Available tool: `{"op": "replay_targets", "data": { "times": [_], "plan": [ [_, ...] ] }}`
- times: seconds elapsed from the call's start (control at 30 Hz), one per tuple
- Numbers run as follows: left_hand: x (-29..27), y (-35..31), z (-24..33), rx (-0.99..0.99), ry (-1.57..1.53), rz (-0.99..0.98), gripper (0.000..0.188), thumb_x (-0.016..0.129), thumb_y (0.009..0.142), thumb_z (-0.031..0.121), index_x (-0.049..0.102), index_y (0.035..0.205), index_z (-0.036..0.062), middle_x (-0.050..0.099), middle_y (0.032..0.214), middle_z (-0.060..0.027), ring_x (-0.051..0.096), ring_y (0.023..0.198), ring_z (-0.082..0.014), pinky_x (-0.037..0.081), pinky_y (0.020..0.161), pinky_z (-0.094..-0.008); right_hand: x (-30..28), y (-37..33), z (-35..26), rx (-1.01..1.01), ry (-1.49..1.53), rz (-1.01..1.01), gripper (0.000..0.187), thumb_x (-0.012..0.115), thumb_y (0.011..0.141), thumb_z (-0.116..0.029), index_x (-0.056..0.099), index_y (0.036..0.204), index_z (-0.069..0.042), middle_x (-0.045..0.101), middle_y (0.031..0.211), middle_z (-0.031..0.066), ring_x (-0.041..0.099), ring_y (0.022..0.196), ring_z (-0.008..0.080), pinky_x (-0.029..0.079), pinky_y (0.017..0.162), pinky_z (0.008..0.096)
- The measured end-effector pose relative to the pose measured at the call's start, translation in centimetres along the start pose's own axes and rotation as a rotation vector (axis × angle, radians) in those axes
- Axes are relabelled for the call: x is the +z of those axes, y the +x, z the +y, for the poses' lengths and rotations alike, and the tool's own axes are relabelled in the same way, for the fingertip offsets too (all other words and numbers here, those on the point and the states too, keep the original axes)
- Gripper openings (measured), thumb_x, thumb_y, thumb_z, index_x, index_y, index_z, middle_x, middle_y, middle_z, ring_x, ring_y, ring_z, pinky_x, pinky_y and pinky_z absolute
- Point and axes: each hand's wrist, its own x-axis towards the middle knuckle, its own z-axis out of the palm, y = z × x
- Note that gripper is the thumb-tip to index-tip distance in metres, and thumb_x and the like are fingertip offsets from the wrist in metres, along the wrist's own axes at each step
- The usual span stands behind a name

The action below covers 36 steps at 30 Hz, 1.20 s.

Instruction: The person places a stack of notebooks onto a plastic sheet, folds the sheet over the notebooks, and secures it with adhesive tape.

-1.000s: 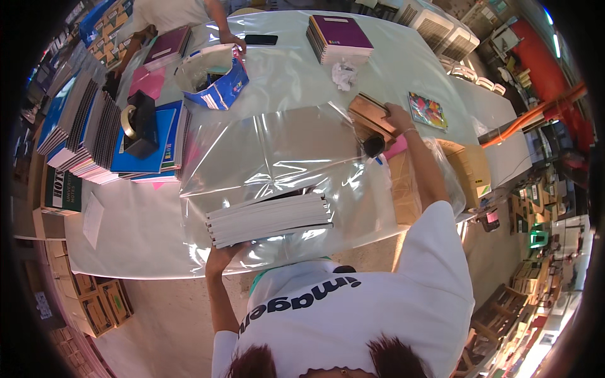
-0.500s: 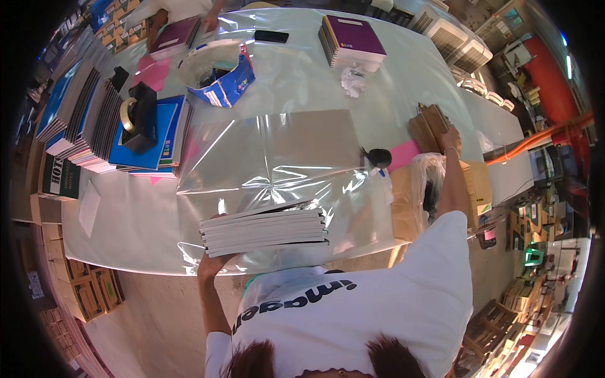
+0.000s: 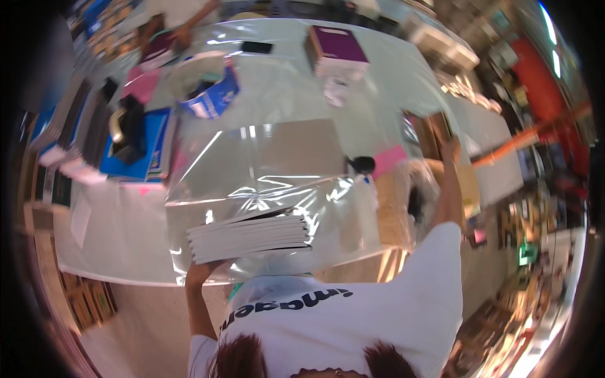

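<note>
A stack of white-edged notebooks [image 3: 249, 238] rests on clear plastic film at the table's near edge. My left hand [image 3: 201, 272] is closed around the stack's left end from below, its fingers mostly hidden. Off to the right, my right hand [image 3: 450, 151] reaches to a brown box-like thing [image 3: 433, 133], blurred, its exact kind unclear. The fingers there are smeared, so their grip cannot be made out. A shiny dark item [image 3: 411, 127] shows beside the brown thing. Nearer to me lies a brown carton [image 3: 394, 208] partly wrapped in clear plastic.
Purple notebooks [image 3: 339, 45] are piled at the far side, near crumpled paper [image 3: 336, 91]. A tape dispenser [image 3: 129, 129] sits on blue notebooks [image 3: 157, 142] at left. A blue-and-white bag [image 3: 214, 97], a phone [image 3: 257, 47] and a black roundish object [image 3: 362, 165] lie about. Another person's hand [image 3: 183, 34] is far left.
The view has shifted and blurred. At my right hand the brown thing looks turned and more upright, and the shiny item beside it shows more. My left hand stays on the notebook stack.
</note>
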Motion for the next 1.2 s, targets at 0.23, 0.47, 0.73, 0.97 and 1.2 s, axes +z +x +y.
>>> {"op": "replay_targets", "data": {
  "times": [0.23, 0.47, 0.73, 0.97, 1.2],
  "plan": [
    [-0.7, -1.4, 3.7, -0.080, 0.019, -0.045, 0.068, 0.082, 0.069, 0.020, 0.050, 0.125, 0.0005, 0.060, 0.115, -0.0089, 0.055, 0.103, -0.0173, 0.045, 0.091, -0.0312, 3.5, -1.9, -13.4, -0.281, 0.031, -0.185, 0.031, 0.056, 0.080, -0.014, 0.059, 0.110, -0.006, 0.058, 0.106, 0.0153, 0.056, 0.107, 0.0308, 0.043, 0.090, 0.0472],
    [0.3, 0.4, 0.3, 0.024, -0.179, -0.077, 0.108, 0.079, 0.073, 0.018, 0.001, 0.144, -0.0006, 0.038, 0.138, -0.0179, 0.039, 0.125, -0.0224, 0.033, 0.104, -0.0320, 1.1, -17.9, -45.3, -1.157, 0.826, -0.798, 0.021, 0.057, 0.089, -0.007, 0.059, 0.109, -0.001, 0.061, 0.111, 0.0066, 0.058, 0.092, 0.0137, 0.048, 0.078, 0.0254],
    [0.8, -0.4, 3.4, 0.167, -0.199, 0.036, 0.090, 0.080, 0.070, 0.018, 0.023, 0.139, 0.0074, 0.041, 0.127, -0.0140, 0.037, 0.123, -0.0250, 0.031, 0.104, -0.0346, -3.5, -38.3, -64.1, -1.430, 0.872, -0.895, 0.054, 0.066, 0.079, -0.009, 0.041, 0.127, -0.006, 0.057, 0.109, 0.0195, 0.055, 0.102, 0.0328, 0.044, 0.089, 0.0405],
    [0.2, 0.3, 3.1, 0.274, -0.209, -0.083, 0.089, 0.081, 0.070, 0.017, 0.025, 0.138, 0.0049, 0.037, 0.129, -0.0122, 0.035, 0.125, -0.0231, 0.032, 0.104, -0.0358, 1.2, -39.8, -74.8, -1.514, 0.879, -0.594, 0.072, 0.060, 0.073, 0.005, 0.030, 0.137, -0.005, 0.041, 0.132, 0.0241, 0.039, 0.124, 0.0391, 0.034, 0.104, 0.0416],
    [0.0, 0.0, 3.6, 0.379, -0.211, -0.042, 0.088, 0.079, 0.068, 0.010, 0.026, 0.138, 0.0049, 0.040, 0.129, -0.0131, 0.039, 0.123, -0.0238, 0.034, 0.103, -0.0334, 4.3, -39.6, -80.6, -1.377, 1.001, -0.785, 0.076, 0.048, 0.071, 0.007, 0.022, 0.142, -0.004, 0.033, 0.143, 0.0224, 0.033, 0.132, 0.0324, 0.028, 0.108, 0.0359]
  ]
}}
